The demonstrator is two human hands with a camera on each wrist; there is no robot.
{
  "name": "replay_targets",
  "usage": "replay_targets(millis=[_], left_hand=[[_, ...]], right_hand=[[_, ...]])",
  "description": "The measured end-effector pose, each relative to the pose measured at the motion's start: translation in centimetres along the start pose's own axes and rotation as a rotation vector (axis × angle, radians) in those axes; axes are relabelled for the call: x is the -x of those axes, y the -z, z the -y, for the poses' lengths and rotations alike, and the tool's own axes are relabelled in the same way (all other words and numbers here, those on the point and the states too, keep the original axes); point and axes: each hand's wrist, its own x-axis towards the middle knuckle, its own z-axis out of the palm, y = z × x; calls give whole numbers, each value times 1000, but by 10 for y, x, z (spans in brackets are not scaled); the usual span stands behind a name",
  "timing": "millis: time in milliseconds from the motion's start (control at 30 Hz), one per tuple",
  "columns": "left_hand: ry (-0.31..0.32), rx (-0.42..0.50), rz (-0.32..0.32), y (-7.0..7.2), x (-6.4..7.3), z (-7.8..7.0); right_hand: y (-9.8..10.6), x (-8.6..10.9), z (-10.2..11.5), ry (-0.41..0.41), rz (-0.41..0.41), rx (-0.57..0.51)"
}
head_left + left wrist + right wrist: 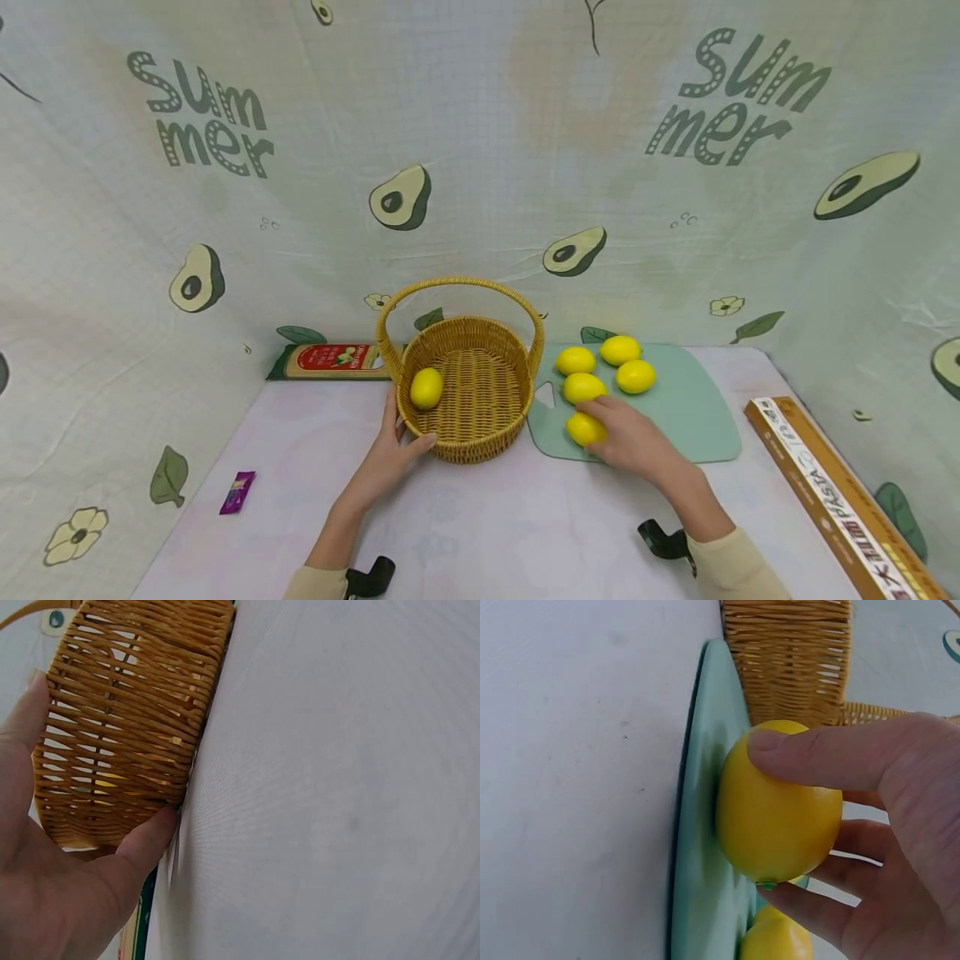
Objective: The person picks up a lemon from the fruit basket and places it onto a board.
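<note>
A round woven basket (480, 454) with a tall arched handle stands mid-table with one lemon (426, 389) inside at its left. My left hand (392, 467) holds the basket's left front side from outside, thumb toward the front, the other fingers round the left. In the left wrist view, the thumb is at the rim and a finger (154, 836) lies low along the wicker. My right hand (633, 442) grips another lemon (780, 810) between thumb and fingers, close over the front left of the pale green cutting board (697, 417). Several more lemons (636, 377) lie behind it on the board.
Behind the basket's left side lies a green package with a red label (330, 358). A small purple packet (237, 492) is at the left, and a long pasta box (832, 492) runs along the right edge. A printed cloth (480, 167) hangs behind and at the sides.
</note>
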Motion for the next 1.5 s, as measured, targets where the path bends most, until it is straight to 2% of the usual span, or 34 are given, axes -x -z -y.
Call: replay_targets(millis=[367, 700, 867, 1200, 1500], left_hand=[[5, 4, 4, 0, 0, 0], [-43, 5, 1, -1, 0, 0], [-34, 10, 4, -1, 0, 1], [-30, 18, 5, -2, 1, -1], [-45, 38, 8, -2, 2, -2]], right_hand=[[-7, 6, -5, 4, -75, -22], [-1, 8, -8, -6, -78, -32], [3, 10, -6, -3, -85, -31], [15, 11, 8, 18, -90, -67], [25, -2, 30, 81, -68, -106]])
